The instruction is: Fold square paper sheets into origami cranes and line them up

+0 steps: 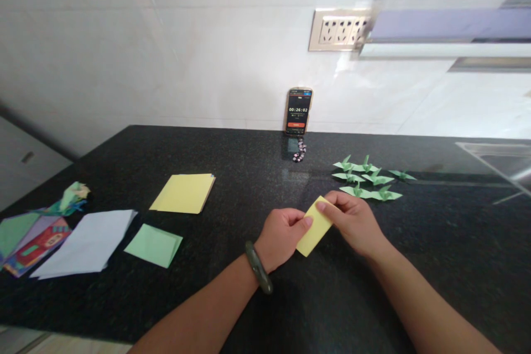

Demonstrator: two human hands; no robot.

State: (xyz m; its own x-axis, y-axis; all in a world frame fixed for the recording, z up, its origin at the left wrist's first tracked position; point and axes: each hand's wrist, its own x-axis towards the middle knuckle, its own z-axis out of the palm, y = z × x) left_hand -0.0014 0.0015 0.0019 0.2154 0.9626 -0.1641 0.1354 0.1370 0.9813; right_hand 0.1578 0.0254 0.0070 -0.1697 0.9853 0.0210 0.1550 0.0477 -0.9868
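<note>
Between my two hands is a yellow folded sheet of paper (316,232), a narrow rectangle tilted up to the right. My left hand (284,235) pinches its left edge, thumb on top. The upper right end is gripped by my right hand (352,218), with the thumb pressing on the face and the fingers curled behind. Just beyond the right hand stand several green paper cranes (384,193) in loose rows. To the left lies a stack of yellow paper (182,193), and nearer to me a green folded sheet (154,246).
A phone (298,112) showing a timer leans on the wall, its beaded strap (299,150) on the black countertop (232,149). White paper (89,243), a colourful packet (43,243) and crumpled paper (73,198) lie far left. A wall socket (340,30) sits above.
</note>
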